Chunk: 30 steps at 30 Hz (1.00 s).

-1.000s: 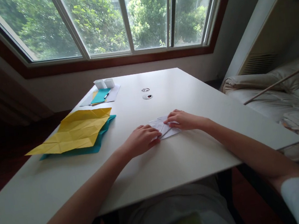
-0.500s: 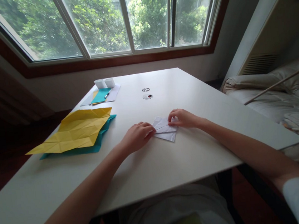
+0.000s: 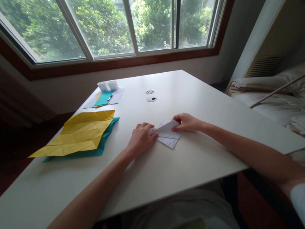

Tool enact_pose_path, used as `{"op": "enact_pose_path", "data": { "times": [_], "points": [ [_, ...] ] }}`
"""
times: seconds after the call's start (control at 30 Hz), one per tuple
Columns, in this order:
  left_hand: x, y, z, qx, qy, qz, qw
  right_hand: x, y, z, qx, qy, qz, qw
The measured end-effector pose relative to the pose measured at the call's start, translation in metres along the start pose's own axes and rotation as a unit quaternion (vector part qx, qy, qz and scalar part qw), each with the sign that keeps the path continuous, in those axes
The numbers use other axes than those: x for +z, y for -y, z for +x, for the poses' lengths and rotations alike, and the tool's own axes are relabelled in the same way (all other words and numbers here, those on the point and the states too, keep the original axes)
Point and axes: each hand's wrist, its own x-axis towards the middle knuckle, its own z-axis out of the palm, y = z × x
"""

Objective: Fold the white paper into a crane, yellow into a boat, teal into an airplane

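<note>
Two hands worked at the middle of the white worktop (image 3: 175,170), forearms reaching in from the near edge. Left hand (image 3: 141,139): palm down, fingers curled over the left corner of a folded white paper (image 3: 168,139), pressing it to the surface. Right hand (image 3: 187,122): fingers pinched on a raised flap of the same paper, lifted off the layers beneath (the flap's edge ran across toward the left hand's fingertips). Paper: creased, several layers, lower part flat on the worktop between the two hands.

Left of the hands, well apart: a creased yellow sheet (image 3: 80,135) lying partly unfolded on a teal sheet (image 3: 101,146), the teal showing along the near and right edges.

Beyond the hands: a round cable port (image 3: 151,99) set in the worktop.

Far left corner: a small teal paper (image 3: 103,98) with a pen (image 3: 110,96) on it, resting on pale sheets; two small white boxes (image 3: 107,85) just behind.

Beyond the worktop: a wide window (image 3: 120,20) with trees outside.
</note>
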Motion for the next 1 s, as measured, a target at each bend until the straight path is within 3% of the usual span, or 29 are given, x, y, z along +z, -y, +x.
{"op": "enact_pose_path", "data": {
  "times": [0.17, 0.27, 0.33, 0.43, 0.57, 0.77, 0.83, 1.0],
  "points": [
    [-0.001, 0.006, 0.003, -0.029, -0.01, -0.048, 0.998, -0.002, 0.005, -0.001, -0.054, -0.061, 0.042, 0.996],
    [-0.005, 0.007, 0.005, -0.055, -0.019, -0.153, 0.987, -0.006, 0.007, -0.002, -0.08, -0.099, 0.049, 0.991],
    [-0.008, 0.004, 0.005, -0.055, -0.019, -0.267, 0.962, -0.008, 0.007, -0.002, -0.094, -0.113, 0.048, 0.988],
    [-0.011, -0.002, 0.005, -0.061, -0.027, -0.427, 0.902, -0.01, 0.007, -0.002, -0.113, -0.122, 0.038, 0.985],
    [-0.013, -0.008, 0.005, -0.094, -0.047, -0.544, 0.833, -0.009, 0.008, -0.003, -0.127, -0.111, 0.042, 0.985],
    [-0.013, -0.01, 0.005, -0.102, -0.067, -0.584, 0.802, -0.003, 0.006, 0.0, -0.078, -0.133, 0.126, 0.98],
    [-0.013, -0.009, 0.005, -0.109, -0.074, -0.595, 0.793, -0.002, 0.003, 0.001, -0.035, -0.107, 0.2, 0.973],
    [-0.012, -0.008, 0.006, -0.113, -0.074, -0.606, 0.784, -0.001, 0.0, 0.001, -0.011, 0.065, 0.35, 0.934]
  ]
}}
